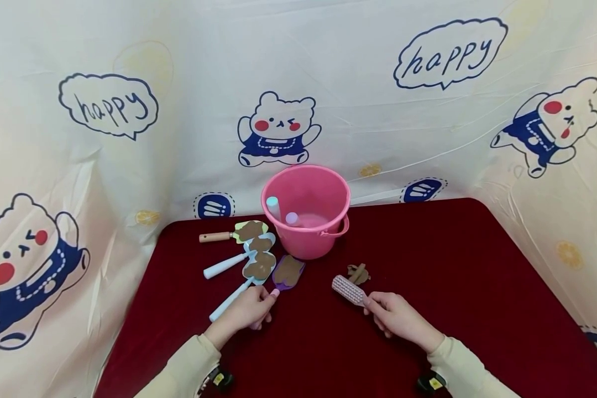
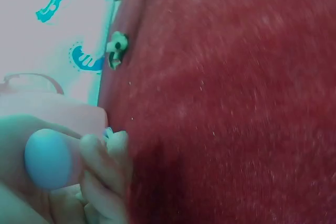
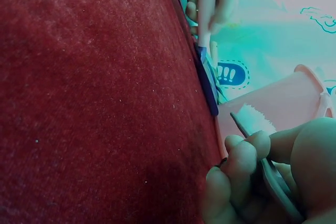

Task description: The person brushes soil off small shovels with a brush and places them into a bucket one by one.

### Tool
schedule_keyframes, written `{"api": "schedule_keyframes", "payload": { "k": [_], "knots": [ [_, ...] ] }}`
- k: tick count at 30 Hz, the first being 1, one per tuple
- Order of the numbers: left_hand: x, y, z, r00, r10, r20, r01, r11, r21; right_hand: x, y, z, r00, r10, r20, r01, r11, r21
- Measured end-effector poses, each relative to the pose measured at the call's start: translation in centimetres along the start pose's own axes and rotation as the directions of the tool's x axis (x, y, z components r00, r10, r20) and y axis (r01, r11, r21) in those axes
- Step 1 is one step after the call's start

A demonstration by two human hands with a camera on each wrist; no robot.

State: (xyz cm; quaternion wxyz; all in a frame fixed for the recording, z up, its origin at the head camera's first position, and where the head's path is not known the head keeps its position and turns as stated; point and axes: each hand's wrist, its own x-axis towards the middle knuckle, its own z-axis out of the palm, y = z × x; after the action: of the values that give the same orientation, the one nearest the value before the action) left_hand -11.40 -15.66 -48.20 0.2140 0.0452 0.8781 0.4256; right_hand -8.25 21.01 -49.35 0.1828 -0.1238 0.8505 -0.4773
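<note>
My left hand (image 1: pixel 249 309) grips the handle of a small purple shovel (image 1: pixel 288 275), whose blade lies low over the cloth with a flat brown lump on it. In the left wrist view the rounded handle end (image 2: pixel 48 158) pokes out of the fist. My right hand (image 1: pixel 398 318) holds a small brush (image 1: pixel 348 289) by its handle; its pale bristles show from above. Just beyond the brush lies a brown lump (image 1: pixel 359 274) with a stick-like piece across it. In the right wrist view the white bristles (image 3: pixel 254 119) stand in front of the bucket.
A pink bucket (image 1: pixel 305 243) stands at the back, with a light blue handle (image 1: pixel 273 205) and a lilac handle (image 1: pixel 292 218) inside. Left of it lie a green shovel (image 1: pixel 237 234) with a wooden handle and two light blue shovels (image 1: pixel 224 266), all bearing brown lumps. Dark red cloth (image 1: pixel 443 265) covers the table.
</note>
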Motion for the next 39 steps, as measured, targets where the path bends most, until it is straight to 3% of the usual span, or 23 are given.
{"api": "schedule_keyframes", "payload": {
  "k": [5, 8, 14, 21, 29, 39],
  "knots": [
    [0.1, 0.0, -0.1, 0.997, -0.026, 0.073, 0.04, 0.98, -0.194, 0.1, -0.2, 0.0, 1.0, -0.005, -0.017, 0.005, 1.0, 0.007],
    [0.0, 0.1, -0.2, 0.995, -0.033, 0.09, 0.055, 0.967, -0.247, 0.2, -0.3, 0.0, 1.0, -0.002, -0.019, 0.002, 1.0, 0.01],
    [-0.4, 0.5, 0.0, 0.995, 0.0, 0.102, 0.024, 0.97, -0.241, 0.4, -0.4, 0.0, 0.999, -0.007, -0.046, 0.007, 1.0, -0.018],
    [-1.0, 1.8, 0.7, 0.991, 0.057, 0.119, -0.035, 0.984, -0.174, 1.0, -1.0, 0.2, 0.988, -0.088, -0.126, 0.073, 0.99, -0.117],
    [-0.8, 3.9, 1.7, 0.979, 0.109, 0.173, -0.08, 0.983, -0.163, 1.8, -1.6, 0.7, 0.973, -0.085, -0.214, 0.044, 0.981, -0.19],
    [-0.2, 5.3, 3.0, 0.971, 0.14, 0.192, -0.112, 0.982, -0.149, 2.2, -2.1, 1.3, 0.974, -0.155, -0.168, 0.117, 0.97, -0.215]
  ]
}}
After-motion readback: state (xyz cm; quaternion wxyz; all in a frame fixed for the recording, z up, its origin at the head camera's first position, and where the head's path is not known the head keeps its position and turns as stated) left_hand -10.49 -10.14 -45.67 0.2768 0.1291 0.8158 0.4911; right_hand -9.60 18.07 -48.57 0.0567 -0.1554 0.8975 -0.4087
